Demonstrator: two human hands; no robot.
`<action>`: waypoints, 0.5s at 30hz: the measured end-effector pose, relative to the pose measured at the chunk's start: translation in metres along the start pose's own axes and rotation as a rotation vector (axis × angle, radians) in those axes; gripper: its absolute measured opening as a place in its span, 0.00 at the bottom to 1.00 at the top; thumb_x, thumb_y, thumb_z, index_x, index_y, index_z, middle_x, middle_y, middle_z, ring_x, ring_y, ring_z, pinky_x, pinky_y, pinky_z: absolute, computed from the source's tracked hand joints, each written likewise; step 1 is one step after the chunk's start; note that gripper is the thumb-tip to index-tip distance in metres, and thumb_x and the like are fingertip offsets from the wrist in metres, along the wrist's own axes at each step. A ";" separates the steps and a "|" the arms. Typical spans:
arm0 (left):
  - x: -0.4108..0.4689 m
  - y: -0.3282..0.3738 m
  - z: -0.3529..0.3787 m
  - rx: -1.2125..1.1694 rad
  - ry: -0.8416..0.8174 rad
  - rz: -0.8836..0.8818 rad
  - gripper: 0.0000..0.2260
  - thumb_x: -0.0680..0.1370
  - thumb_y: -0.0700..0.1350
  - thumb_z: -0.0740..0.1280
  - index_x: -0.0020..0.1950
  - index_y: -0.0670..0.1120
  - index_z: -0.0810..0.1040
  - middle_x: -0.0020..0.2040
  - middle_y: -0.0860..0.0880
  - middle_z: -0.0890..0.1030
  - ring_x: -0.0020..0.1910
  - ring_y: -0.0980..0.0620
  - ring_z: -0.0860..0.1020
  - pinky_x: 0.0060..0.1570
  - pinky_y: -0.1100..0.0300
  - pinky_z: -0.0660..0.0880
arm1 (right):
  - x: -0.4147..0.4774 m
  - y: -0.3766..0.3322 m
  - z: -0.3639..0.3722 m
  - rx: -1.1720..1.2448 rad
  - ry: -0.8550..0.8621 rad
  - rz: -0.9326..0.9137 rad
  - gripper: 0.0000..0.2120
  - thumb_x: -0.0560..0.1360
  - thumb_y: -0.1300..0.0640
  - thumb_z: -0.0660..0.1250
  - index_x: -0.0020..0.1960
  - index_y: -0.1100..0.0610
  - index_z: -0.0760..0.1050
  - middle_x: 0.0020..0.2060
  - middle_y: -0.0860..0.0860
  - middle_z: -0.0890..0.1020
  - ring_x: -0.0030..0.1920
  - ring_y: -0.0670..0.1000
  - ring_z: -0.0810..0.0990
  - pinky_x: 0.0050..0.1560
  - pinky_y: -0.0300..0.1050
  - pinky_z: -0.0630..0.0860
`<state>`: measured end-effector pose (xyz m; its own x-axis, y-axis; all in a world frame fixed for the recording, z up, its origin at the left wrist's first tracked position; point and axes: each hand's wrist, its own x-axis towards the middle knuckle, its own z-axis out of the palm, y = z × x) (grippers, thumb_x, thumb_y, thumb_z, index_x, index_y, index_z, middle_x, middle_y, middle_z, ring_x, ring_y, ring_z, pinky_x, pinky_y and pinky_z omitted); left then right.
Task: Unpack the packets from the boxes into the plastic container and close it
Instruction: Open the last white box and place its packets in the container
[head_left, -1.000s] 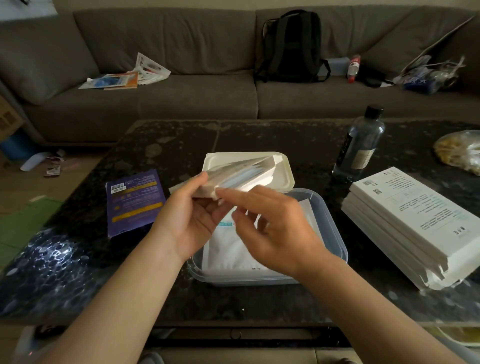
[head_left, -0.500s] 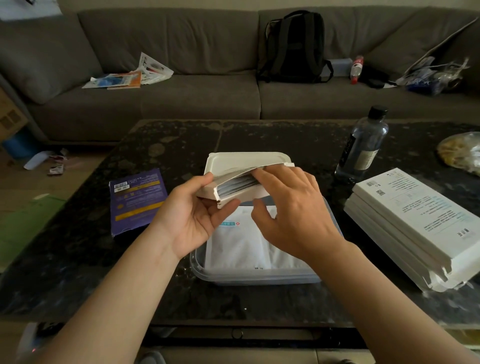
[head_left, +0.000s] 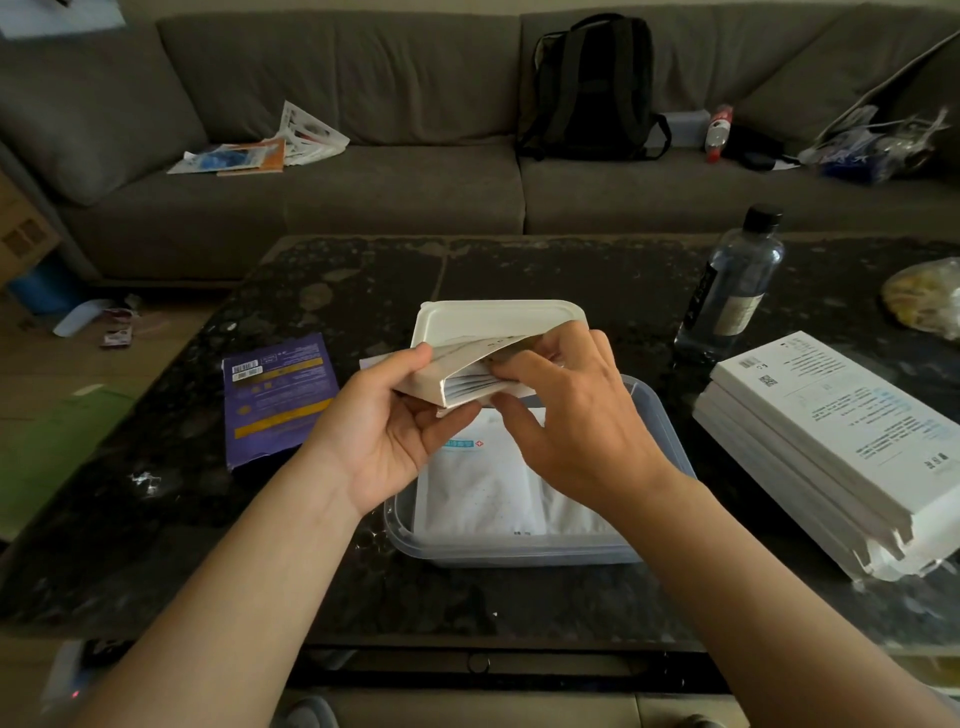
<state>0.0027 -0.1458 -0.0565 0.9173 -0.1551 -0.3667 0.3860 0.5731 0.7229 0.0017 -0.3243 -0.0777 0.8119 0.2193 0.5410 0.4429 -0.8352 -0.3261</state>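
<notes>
A person sits at a dark table with a grey sofa behind it, arms reaching in from the bottom of the frame.

At the centre, the left hand grips a slim white box from below, thumb on top and fingers curled under. It is lifted clear of the table, its open end turned toward the right hand. The right hand's fingers are narrow, reaching into the mouth of the box with the thumb beneath, and seem to pinch the ends of the packets stacked inside.

Directly below both hands sits the clear container, open. Unpacked packets already lie flat in it. Its white lid rests just behind, toward the upper centre. At right, a stack of boxes waits. A purple pack lies at left and a bottle stands at upper right.

The packets look thin, light and flexible, probably slick foil, so they may fan apart or slip. The best hold is likely a firm pinch across all the exposed ends at once, drawing straight out while the left hand steadies the cardboard. The box itself looks light and easy to crush.
</notes>
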 end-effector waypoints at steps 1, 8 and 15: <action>0.000 0.000 0.000 0.000 0.001 -0.004 0.17 0.83 0.46 0.66 0.69 0.39 0.79 0.62 0.36 0.84 0.54 0.44 0.86 0.34 0.59 0.84 | 0.000 0.000 0.000 0.008 0.002 -0.004 0.13 0.74 0.52 0.74 0.56 0.53 0.82 0.55 0.54 0.77 0.55 0.54 0.73 0.50 0.50 0.80; 0.001 -0.002 -0.002 -0.004 -0.008 -0.032 0.18 0.83 0.46 0.66 0.70 0.39 0.78 0.62 0.36 0.84 0.60 0.42 0.84 0.35 0.57 0.85 | 0.003 0.002 -0.003 0.055 0.010 -0.037 0.09 0.72 0.56 0.75 0.51 0.57 0.83 0.53 0.54 0.82 0.55 0.57 0.78 0.54 0.56 0.80; 0.002 -0.001 -0.003 0.006 -0.017 -0.026 0.18 0.82 0.45 0.67 0.70 0.39 0.78 0.63 0.36 0.83 0.53 0.44 0.86 0.34 0.57 0.84 | 0.001 0.001 -0.010 0.186 -0.053 0.032 0.07 0.75 0.56 0.73 0.51 0.57 0.79 0.48 0.53 0.85 0.47 0.54 0.83 0.47 0.51 0.83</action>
<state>0.0038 -0.1442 -0.0604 0.9086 -0.1837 -0.3752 0.4101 0.5635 0.7171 -0.0006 -0.3299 -0.0698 0.8434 0.2251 0.4879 0.4756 -0.7354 -0.4827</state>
